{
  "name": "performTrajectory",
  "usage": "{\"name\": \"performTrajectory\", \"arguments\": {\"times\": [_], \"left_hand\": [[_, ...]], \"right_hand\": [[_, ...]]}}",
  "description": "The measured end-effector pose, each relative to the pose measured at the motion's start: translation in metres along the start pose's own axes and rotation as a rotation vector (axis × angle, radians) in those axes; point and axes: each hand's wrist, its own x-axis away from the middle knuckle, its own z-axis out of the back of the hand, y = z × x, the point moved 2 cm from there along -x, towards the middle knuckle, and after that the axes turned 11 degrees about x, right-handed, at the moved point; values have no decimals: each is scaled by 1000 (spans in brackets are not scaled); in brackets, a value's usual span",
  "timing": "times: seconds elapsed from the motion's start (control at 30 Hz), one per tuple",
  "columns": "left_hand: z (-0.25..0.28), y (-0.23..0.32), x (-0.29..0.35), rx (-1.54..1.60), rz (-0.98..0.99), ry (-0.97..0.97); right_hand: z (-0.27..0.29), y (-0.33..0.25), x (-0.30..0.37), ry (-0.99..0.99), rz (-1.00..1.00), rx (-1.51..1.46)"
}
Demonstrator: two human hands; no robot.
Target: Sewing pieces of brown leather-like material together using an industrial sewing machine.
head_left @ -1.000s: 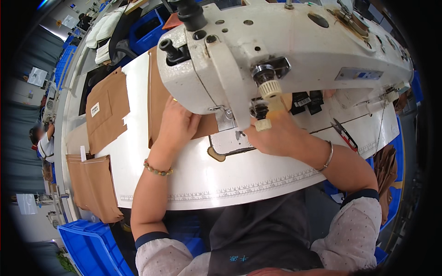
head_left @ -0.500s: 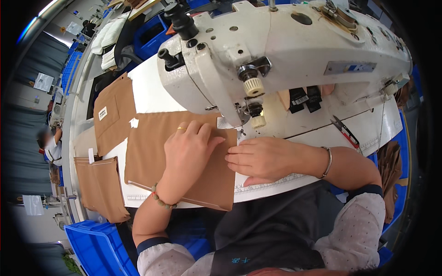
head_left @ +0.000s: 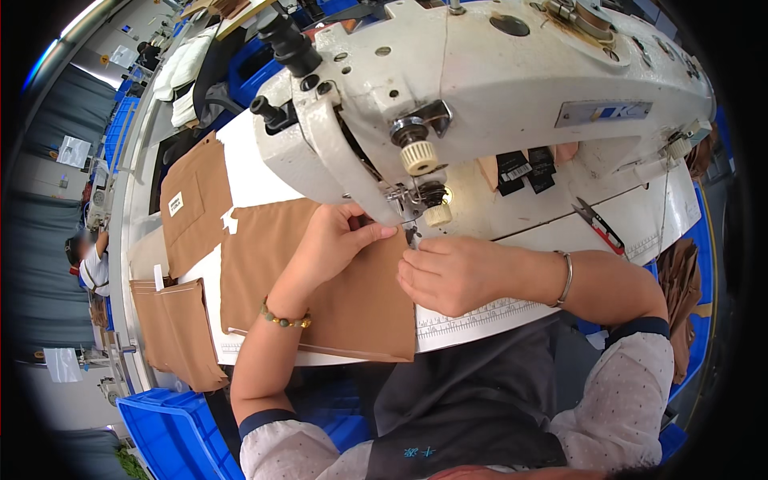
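A brown fabric piece (head_left: 364,308) lies on the white sewing table, its upper right corner by the needle area of a white sewing machine (head_left: 496,88). My left hand (head_left: 340,248) pinches that corner between thumb and fingers, just left of the presser foot, which the machine head partly hides. Close by on the right, my right hand (head_left: 464,276) is closed, its fingers curled at the fabric's right edge. What its fingertips hold is hidden.
More brown fabric pieces (head_left: 192,204) lie at the left, one with a white label. Black-and-red thread snips (head_left: 600,226) and black labels (head_left: 524,171) rest on the right of the table. A blue crate (head_left: 172,428) stands lower left. Another person (head_left: 94,260) sits far left.
My left hand has gone from lying flat on the fabric to pinching its upper corner. My right hand's fingers have curled closed. The fabric has shifted slightly right.
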Motion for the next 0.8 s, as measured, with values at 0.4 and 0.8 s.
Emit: {"name": "performTrajectory", "arguments": {"times": [0.4,0.8], "left_hand": [[-6,-1,-8,-343,-264,144],[-15,4,-11,-595,-391,240]], "right_hand": [[-9,3,0,119,-66,55],[-7,12,5,65,-98,27]]}}
